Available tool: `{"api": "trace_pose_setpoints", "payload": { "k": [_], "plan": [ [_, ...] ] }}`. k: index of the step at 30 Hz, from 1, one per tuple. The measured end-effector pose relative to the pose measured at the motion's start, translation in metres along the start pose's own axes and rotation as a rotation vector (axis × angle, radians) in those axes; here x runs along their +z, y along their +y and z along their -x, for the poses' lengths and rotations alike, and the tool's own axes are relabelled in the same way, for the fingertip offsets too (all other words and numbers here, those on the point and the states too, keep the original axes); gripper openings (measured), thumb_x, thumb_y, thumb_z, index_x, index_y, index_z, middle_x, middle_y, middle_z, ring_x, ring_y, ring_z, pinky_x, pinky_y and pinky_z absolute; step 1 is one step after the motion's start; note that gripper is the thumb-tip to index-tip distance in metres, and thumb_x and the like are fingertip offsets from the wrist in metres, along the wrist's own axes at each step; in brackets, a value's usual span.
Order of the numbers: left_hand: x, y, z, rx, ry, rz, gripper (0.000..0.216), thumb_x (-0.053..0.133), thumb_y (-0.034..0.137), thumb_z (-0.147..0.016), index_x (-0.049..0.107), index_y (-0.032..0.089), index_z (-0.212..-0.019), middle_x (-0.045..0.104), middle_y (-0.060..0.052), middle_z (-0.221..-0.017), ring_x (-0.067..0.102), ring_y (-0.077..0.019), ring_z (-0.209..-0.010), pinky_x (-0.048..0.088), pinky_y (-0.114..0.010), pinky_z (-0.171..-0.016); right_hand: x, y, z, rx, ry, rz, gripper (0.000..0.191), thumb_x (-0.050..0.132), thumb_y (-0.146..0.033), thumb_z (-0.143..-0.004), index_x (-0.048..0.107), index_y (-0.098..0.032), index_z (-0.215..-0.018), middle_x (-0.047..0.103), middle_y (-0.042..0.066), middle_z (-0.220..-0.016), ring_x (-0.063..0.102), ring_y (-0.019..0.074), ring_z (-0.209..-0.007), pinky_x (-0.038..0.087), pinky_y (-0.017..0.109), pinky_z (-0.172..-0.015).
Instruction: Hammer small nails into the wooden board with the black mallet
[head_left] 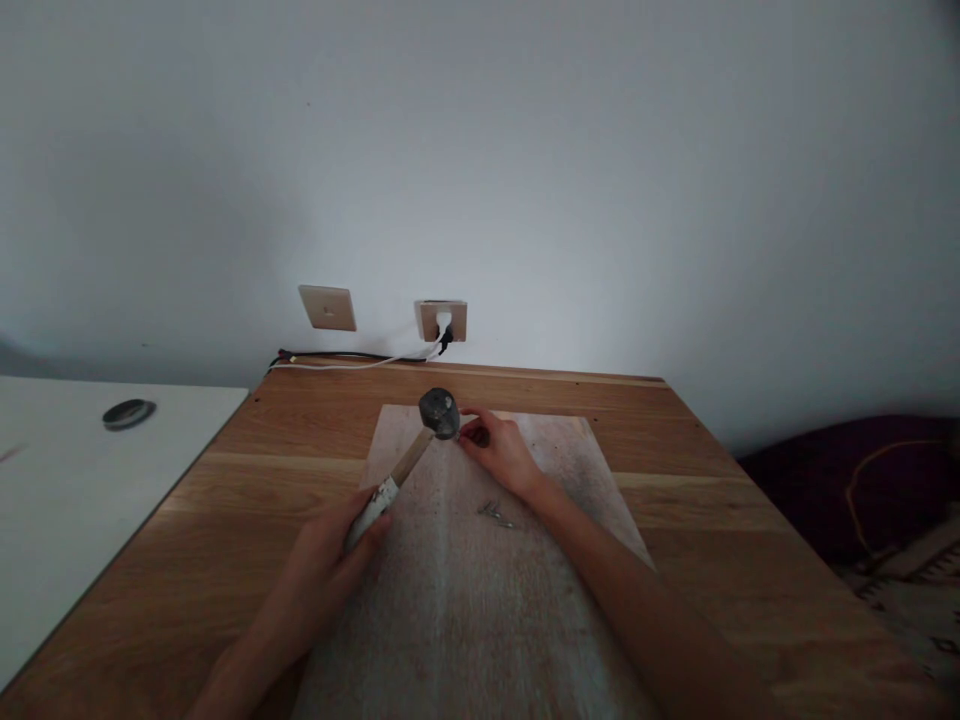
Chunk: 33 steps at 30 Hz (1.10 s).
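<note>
My left hand [334,555] is wrapped around the pale, worn handle of a hammer [439,413] with a dark, rounded head. The hammer slants up and to the right, its head over the far part of a wooden board [450,620]. Close beside the head, on its right, my right hand [499,450] has its thumb and fingertips pinched at the board. What looks like a nail is between them, largely hidden by the fingers and the hammer head. Several loose nails [495,515] lie on the board nearer to me, left of my right forearm.
The board lies on a brown wooden table [712,500] against a wall. At the back, cables [360,360] run to a wall socket [444,322]. A white surface [67,490] to the left bears a round dark dish-like object [126,413]. Dark purple fabric [810,490] is at the right.
</note>
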<state>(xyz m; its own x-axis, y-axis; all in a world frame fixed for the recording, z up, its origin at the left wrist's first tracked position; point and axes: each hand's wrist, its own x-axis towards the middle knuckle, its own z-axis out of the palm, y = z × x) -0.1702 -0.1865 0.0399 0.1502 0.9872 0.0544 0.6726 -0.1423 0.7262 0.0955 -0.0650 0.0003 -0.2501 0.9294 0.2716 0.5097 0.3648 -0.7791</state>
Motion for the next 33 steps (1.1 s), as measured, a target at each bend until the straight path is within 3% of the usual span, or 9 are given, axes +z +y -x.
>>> {"api": "trace_pose_setpoints", "payload": {
  "k": [5,10,16,23,27,33],
  "plan": [
    [0.0023,0.0038,-0.0029,0.041,-0.012,-0.008,0.041,0.053,0.046,-0.094,0.072,0.023,-0.122,0.078,-0.006,-0.117,0.074,-0.0291,-0.105,0.061,-0.038,-0.09,0.0001,-0.0011,-0.0005,0.016,0.012,-0.024,0.048,0.071,-0.005,-0.078,0.064,-0.022,-0.123,0.079,0.001,-0.09,0.074,0.0171,-0.079,0.056,0.029,-0.075],
    [0.0021,0.005,-0.0043,0.014,0.011,-0.009,0.043,0.053,0.049,-0.094,0.074,0.023,-0.12,0.08,-0.006,-0.109,0.076,-0.03,-0.099,0.062,-0.038,-0.085,0.0033,-0.0004,-0.0016,0.05,0.026,-0.048,0.051,0.071,-0.008,-0.082,0.059,-0.02,-0.13,0.08,0.004,-0.093,0.074,0.0173,-0.082,0.056,0.029,-0.077],
    [0.0012,0.0018,-0.005,0.052,-0.016,-0.049,0.039,0.053,0.048,-0.094,0.075,0.025,-0.117,0.081,-0.005,-0.104,0.077,-0.0289,-0.093,0.062,-0.035,-0.08,0.0026,-0.0015,-0.0017,0.058,0.017,-0.04,0.054,0.071,-0.002,-0.077,0.061,-0.02,-0.127,0.079,0.003,-0.093,0.073,0.0172,-0.081,0.055,0.029,-0.076],
    [-0.0004,0.0081,-0.0085,0.057,-0.011,-0.089,0.041,0.05,0.049,-0.096,0.073,0.025,-0.119,0.081,-0.005,-0.103,0.077,-0.0285,-0.093,0.061,-0.034,-0.08,0.003,-0.0009,-0.0024,0.061,0.01,-0.05,0.049,0.071,-0.007,-0.082,0.06,-0.02,-0.128,0.079,0.004,-0.094,0.074,0.0173,-0.083,0.056,0.03,-0.077],
    [0.0001,0.0102,-0.0075,0.057,0.05,-0.102,0.042,0.051,0.051,-0.094,0.073,0.025,-0.118,0.081,-0.006,-0.102,0.076,-0.0284,-0.092,0.06,-0.034,-0.08,0.0029,-0.0015,-0.0014,0.063,0.006,-0.044,0.046,0.072,-0.008,-0.083,0.06,-0.021,-0.126,0.079,0.003,-0.093,0.074,0.0173,-0.082,0.056,0.03,-0.077],
    [0.0009,0.0076,-0.009,0.01,-0.01,-0.078,0.044,0.049,0.051,-0.094,0.072,0.024,-0.12,0.081,-0.005,-0.096,0.077,-0.028,-0.088,0.06,-0.032,-0.075,0.0004,-0.0077,-0.004,0.074,-0.022,-0.02,0.053,0.069,-0.004,-0.084,0.056,-0.021,-0.132,0.079,0.005,-0.096,0.074,0.017,-0.085,0.057,0.031,-0.08]
  ]
}}
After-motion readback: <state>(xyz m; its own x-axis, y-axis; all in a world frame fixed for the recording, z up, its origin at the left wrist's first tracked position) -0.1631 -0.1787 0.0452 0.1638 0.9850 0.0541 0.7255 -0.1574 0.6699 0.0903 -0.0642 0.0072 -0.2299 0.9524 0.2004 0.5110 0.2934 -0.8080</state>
